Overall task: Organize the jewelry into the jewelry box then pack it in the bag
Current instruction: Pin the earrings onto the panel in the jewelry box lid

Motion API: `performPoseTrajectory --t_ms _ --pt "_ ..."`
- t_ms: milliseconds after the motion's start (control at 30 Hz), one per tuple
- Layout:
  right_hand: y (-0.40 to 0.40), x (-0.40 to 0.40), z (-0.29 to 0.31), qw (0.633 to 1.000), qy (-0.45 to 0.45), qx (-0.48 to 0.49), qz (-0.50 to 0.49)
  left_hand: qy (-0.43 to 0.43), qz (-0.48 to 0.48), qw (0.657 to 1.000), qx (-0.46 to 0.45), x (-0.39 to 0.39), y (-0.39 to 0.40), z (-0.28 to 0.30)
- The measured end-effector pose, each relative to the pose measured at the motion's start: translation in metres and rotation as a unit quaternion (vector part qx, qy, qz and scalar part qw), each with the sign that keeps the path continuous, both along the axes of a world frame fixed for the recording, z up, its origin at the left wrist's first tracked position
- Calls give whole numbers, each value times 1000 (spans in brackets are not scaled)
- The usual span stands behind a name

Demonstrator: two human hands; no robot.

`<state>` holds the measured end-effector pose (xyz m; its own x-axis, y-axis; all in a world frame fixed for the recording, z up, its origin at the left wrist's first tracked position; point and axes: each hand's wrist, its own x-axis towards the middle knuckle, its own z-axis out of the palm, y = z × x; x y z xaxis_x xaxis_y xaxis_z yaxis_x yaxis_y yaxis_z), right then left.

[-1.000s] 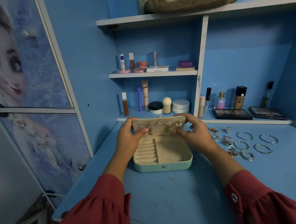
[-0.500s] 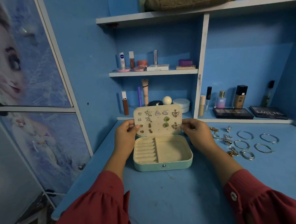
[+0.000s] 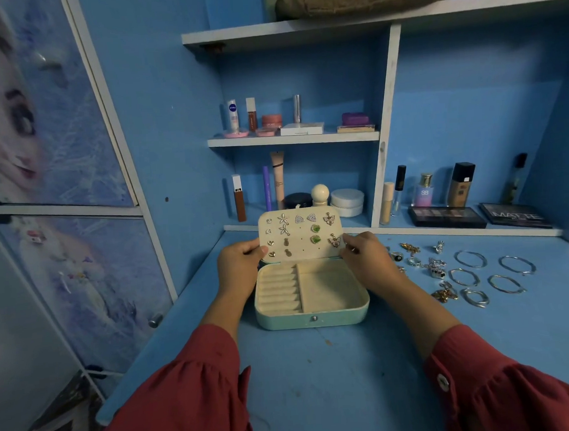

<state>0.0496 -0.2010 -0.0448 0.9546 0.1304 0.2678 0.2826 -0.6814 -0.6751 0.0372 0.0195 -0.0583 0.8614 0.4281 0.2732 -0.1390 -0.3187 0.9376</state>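
On the blue desk the jewelry box sits open and empty in the middle. The left hand and right hand pinch its lid upright. The loose jewelry lies just right of the box, nearest the right hand.

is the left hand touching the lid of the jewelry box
Touching. The head view shows the left hand with its thumb laid on the left edge of the lid, pinching it upright.
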Motion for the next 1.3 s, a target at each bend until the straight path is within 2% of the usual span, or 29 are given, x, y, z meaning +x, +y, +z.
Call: performPoseTrajectory --t_ms 700,1300 --pt "0 2 1 997 44 -57 3 42 19 999 24 1 -2 1" --pt "2 0 2 997 26 -71 -8 51 32 998 27 4 2 -3"
